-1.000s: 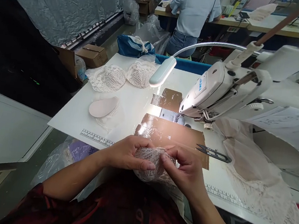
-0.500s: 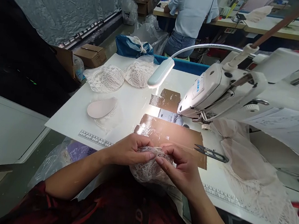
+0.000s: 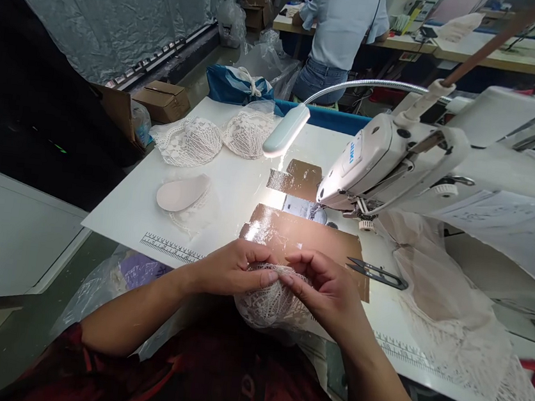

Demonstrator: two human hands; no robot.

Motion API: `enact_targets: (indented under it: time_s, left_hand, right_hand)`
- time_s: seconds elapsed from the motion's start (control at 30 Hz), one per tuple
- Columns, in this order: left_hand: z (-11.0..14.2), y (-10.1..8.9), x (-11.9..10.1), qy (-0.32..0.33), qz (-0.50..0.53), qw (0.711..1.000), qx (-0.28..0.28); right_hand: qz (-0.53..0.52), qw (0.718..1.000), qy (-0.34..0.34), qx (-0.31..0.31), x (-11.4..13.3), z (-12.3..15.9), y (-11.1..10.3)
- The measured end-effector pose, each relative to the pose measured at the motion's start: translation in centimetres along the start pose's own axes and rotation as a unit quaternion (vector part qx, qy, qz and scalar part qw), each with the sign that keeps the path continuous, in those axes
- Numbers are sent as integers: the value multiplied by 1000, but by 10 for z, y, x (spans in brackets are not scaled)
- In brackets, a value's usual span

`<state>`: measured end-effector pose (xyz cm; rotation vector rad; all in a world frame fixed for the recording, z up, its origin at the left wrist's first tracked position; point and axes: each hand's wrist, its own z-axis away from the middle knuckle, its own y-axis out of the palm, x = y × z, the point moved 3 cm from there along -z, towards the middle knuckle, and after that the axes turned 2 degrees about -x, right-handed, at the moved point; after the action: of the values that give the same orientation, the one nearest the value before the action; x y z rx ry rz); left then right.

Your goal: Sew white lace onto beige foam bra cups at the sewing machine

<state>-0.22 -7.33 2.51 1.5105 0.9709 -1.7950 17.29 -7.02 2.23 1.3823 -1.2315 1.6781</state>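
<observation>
Both hands pinch the upper edge of a white lace bra cup (image 3: pixel 265 303) at the table's front edge. My left hand (image 3: pixel 235 268) grips it from the left, thumb on top. From the right, my right hand (image 3: pixel 322 287) holds the same edge, its thumb close to the left thumb. The cup's rounded side hangs below the fingers, and its underside is hidden. Just beyond lies a brown taped sheet (image 3: pixel 307 234) in front of the sewing machine (image 3: pixel 368 160). Thread snips (image 3: pixel 378 273) rest right of my right hand.
A foam pad on lace (image 3: pixel 182 193) lies at the left, with two lace cups (image 3: pixel 192 140) behind it. A lamp (image 3: pixel 288 129) overhangs the table. Sheer lace fabric (image 3: pixel 435 297) covers the right side. A person (image 3: pixel 340 28) sits at a far bench.
My right hand has shifted slightly, its thumb sliding along the cup's edge towards the left thumb. The lace cup has turned a little. My left hand stays nearly still.
</observation>
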Motion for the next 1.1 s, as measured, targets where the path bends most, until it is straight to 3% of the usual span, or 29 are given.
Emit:
enact_targets:
  time_s: [0.1, 0.27, 0.37, 0.57, 0.67, 0.77, 0.83, 0.9, 0.97, 1.0, 1.07, 1.1]
  left_hand:
    - [-3, -1, 1, 1, 14, 1000, 6]
    - [-6, 0, 6, -35, 110, 992, 47]
    - [-9, 7, 9, -40, 161, 985, 42]
    - [-18, 27, 16, -74, 329, 939, -66]
    - [-15, 10, 12, -87, 344, 925, -136]
    - [-6, -36, -2, -31, 235, 930, -281]
    - [-5, -64, -16, 33, 71, 922, -380]
    - [-15, -75, -28, 96, -156, 890, -417]
    - [-39, -62, -30, 150, -383, 834, -368]
    - [-55, -49, -27, 164, -477, 806, -308]
    - [-86, -17, -10, 125, -622, 752, -179]
    - [-98, -2, -2, 117, -637, 748, -149]
  right_hand:
    - [-15, 999, 20, 38, -1, -1, -1]
    - [-53, 998, 25, 38, 0, 1, -7]
    - [-88, 995, 33, 44, -1, 1, -8]
    - [-193, 975, 99, 41, -12, -7, -7]
    - [-195, 974, 114, 7, -20, -7, -18]
    - [-155, 979, 121, -51, -25, 0, -42]
    - [-107, 983, 126, -83, -27, 6, -59]
    - [-41, 987, 120, -97, -27, 9, -73]
    - [41, 991, 95, -84, -23, 6, -80]
    - [88, 991, 78, -71, -20, 2, -82]
    - [183, 981, 43, -40, -14, -10, -81]
    - [228, 973, 31, -26, -11, -16, -79]
